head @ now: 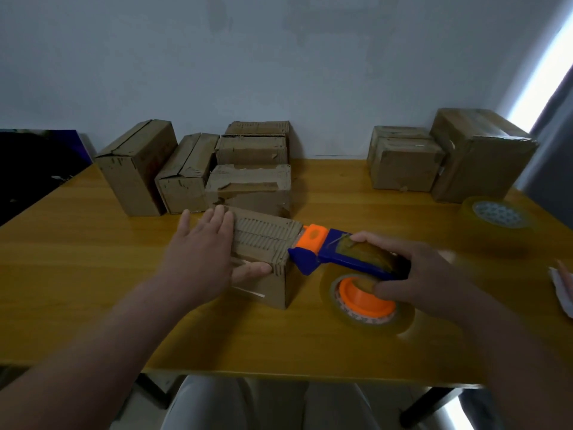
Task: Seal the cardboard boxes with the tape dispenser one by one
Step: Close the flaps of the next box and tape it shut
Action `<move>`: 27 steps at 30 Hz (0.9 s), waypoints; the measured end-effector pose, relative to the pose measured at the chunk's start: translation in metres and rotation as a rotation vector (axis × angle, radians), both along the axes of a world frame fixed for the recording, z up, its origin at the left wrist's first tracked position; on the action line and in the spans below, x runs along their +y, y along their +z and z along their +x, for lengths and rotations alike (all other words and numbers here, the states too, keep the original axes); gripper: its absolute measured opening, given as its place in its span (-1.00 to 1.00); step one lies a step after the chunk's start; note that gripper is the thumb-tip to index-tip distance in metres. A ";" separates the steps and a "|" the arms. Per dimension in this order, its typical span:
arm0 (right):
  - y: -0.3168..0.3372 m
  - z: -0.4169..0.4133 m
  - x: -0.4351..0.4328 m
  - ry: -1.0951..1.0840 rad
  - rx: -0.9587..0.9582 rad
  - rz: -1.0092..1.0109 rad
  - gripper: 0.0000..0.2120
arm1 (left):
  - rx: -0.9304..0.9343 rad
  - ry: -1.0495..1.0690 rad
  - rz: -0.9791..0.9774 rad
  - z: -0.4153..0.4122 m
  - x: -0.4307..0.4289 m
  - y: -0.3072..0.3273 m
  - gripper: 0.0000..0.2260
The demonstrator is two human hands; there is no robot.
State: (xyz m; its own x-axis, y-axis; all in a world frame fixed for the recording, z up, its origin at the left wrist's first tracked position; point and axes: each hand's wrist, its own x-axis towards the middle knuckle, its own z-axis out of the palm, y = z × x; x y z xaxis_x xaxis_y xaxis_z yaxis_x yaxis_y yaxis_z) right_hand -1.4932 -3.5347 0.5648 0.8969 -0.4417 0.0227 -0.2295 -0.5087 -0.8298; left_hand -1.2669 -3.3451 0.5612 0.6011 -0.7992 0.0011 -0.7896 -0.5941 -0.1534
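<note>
- Now near the front middle of the table (93,290): small box (266,240), held down by the left hand (201,252), fingers straight and flat on the lid, thumb against the near side.
- Looks light, hollow and easily dented; best steadied from above, not squeezed.
- Shows a ribbed, stripped top and rough torn edges, so probably a poor surface for tape unless pressed down firmly.
- At the box's right end, seemingly touching it: tape dispenser (328,252), hard blue and orange plastic, gripped at its rear by the right hand (428,274).
- Carries a glossy clear tape roll (403,318) on an orange hub; likely slick outside, sticky at the free end.
- Along the wall: more boxes (136,172), worn and patched; spare roll (496,215) far right.
</note>
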 end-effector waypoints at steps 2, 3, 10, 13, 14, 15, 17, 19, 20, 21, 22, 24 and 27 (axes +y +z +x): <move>-0.003 -0.001 0.002 -0.022 -0.020 0.018 -0.33 | 0.004 -0.012 -0.009 -0.003 -0.003 0.000 0.19; -0.004 -0.001 0.002 -0.026 -0.026 0.019 -0.33 | 0.012 -0.025 -0.022 -0.005 -0.005 0.000 0.20; -0.006 0.001 0.003 -0.028 -0.080 0.081 -0.38 | 0.091 -0.099 -0.077 -0.031 -0.018 0.000 0.05; -0.008 0.001 0.002 -0.038 -0.082 0.093 -0.38 | 0.051 -0.122 -0.071 -0.038 -0.024 0.001 -0.16; -0.009 0.001 0.002 -0.046 -0.084 0.093 -0.38 | 0.044 -0.135 -0.073 -0.039 -0.025 0.001 -0.21; -0.010 0.001 0.002 -0.055 -0.085 0.090 -0.38 | 0.046 -0.149 -0.077 -0.040 -0.025 0.001 -0.25; -0.012 0.002 0.002 -0.072 -0.081 0.084 -0.39 | 0.067 -0.184 -0.086 -0.041 -0.025 0.001 -0.30; -0.012 0.002 0.004 -0.081 -0.087 0.084 -0.39 | 0.089 -0.230 -0.102 -0.040 -0.023 0.001 -0.34; -0.012 0.003 0.005 -0.084 -0.093 0.084 -0.38 | 0.101 -0.255 -0.113 -0.038 -0.022 0.001 -0.35; -0.012 0.003 0.007 -0.086 -0.099 0.082 -0.38 | 0.119 -0.278 -0.124 -0.035 -0.021 0.002 -0.36; -0.012 0.005 0.010 -0.091 -0.107 0.078 -0.37 | 0.141 -0.298 -0.133 -0.032 -0.019 0.002 -0.38; -0.014 0.009 0.019 -0.105 -0.125 0.062 -0.37 | 0.181 -0.328 -0.148 -0.023 -0.015 0.004 -0.40; -0.019 0.017 0.032 -0.118 -0.147 0.018 -0.38 | 0.245 -0.360 -0.186 -0.008 -0.007 0.003 -0.41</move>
State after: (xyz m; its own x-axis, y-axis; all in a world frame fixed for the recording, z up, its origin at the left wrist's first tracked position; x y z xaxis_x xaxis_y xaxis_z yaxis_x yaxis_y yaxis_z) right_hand -1.4758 -3.5025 0.5460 0.8265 -0.5450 0.1410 -0.1623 -0.4704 -0.8674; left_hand -1.2747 -3.3525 0.5644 0.2865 -0.9564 0.0572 -0.9500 -0.2759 0.1461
